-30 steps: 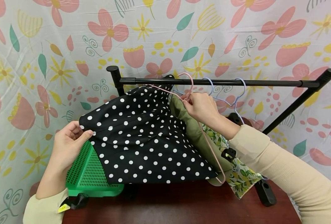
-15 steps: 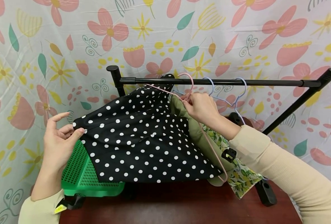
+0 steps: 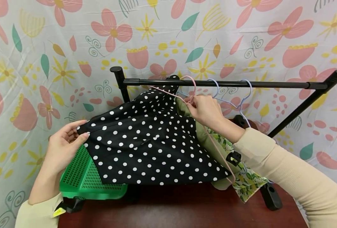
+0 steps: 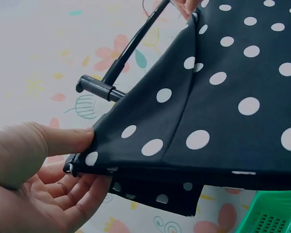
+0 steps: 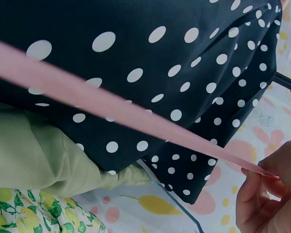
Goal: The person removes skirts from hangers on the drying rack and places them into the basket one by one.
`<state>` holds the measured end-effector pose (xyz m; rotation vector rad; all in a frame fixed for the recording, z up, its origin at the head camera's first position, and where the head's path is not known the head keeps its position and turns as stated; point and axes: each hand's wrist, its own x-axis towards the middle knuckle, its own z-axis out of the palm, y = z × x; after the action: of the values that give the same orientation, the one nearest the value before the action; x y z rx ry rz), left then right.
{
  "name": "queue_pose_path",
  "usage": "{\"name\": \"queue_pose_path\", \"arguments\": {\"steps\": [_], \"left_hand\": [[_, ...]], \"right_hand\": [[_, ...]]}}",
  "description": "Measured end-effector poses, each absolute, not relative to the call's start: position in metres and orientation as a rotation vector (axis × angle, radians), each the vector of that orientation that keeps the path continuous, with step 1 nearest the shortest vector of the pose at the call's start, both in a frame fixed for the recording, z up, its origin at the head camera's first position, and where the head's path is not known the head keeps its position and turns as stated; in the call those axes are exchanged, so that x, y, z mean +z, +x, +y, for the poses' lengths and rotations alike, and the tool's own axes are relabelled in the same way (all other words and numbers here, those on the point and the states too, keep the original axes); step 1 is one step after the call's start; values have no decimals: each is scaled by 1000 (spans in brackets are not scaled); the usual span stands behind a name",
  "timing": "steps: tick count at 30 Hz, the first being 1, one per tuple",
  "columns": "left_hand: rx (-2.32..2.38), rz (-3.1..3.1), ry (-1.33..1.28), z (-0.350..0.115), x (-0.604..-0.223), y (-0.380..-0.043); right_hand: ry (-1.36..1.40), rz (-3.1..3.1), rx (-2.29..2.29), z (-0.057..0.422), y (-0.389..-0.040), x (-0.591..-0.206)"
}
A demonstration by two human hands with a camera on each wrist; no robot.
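Note:
My left hand (image 3: 60,146) pinches the left corner of a black garment with white polka dots (image 3: 145,148), thumb above and fingers below. In the left wrist view the thumb (image 4: 70,141) presses on the fabric edge, with a second layer hanging beneath. My right hand (image 3: 206,110) pinches a pink hanger (image 3: 194,85) just under its hook, which loops over the black rack bar (image 3: 279,84). One arm of the hanger passes over the upper part of the dotted garment; its other side slopes down past the garment's right edge. The right wrist view shows the hanger (image 5: 136,116) crossing before the fabric.
Right behind the dotted garment hang an olive-green garment (image 3: 205,139) and a lemon-print cloth (image 3: 249,185). Two blue hangers (image 3: 249,87) hook over the bar. A green perforated basket (image 3: 91,193) stands at left on the dark red table (image 3: 171,209), partly covered by the dotted garment.
My left hand has moved left, drawing the dotted garment's corner outward. Its forefinger was raised half a second ago and now lies on the corner. The right hand stays at the hanger's neck.

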<state>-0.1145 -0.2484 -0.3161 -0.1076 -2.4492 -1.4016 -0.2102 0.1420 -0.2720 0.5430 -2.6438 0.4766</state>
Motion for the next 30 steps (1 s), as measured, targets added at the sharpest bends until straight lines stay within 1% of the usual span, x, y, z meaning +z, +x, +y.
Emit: {"name": "queue_pose_path", "arguments": {"steps": [6,12,18,25,30], "left_hand": [[-1389,-2542,-68,-248,-315,-114],[-1153,-2565,-60,-247,-316,-116],[-1015,-2493,-59,-247,-316,-117],[-1037,-2396,-58,-249,-314,-123],[-1095,-2404,56,-248,-309,-127]], "right_hand": [[555,-2636,472,142,-210,-272],[555,-2612,509,143,-209,-271],[555,-2621,492,144,-209,-270],[560,-2615,476,146,-208,-270],[561,-2575,436,151,-209,-272]]}}
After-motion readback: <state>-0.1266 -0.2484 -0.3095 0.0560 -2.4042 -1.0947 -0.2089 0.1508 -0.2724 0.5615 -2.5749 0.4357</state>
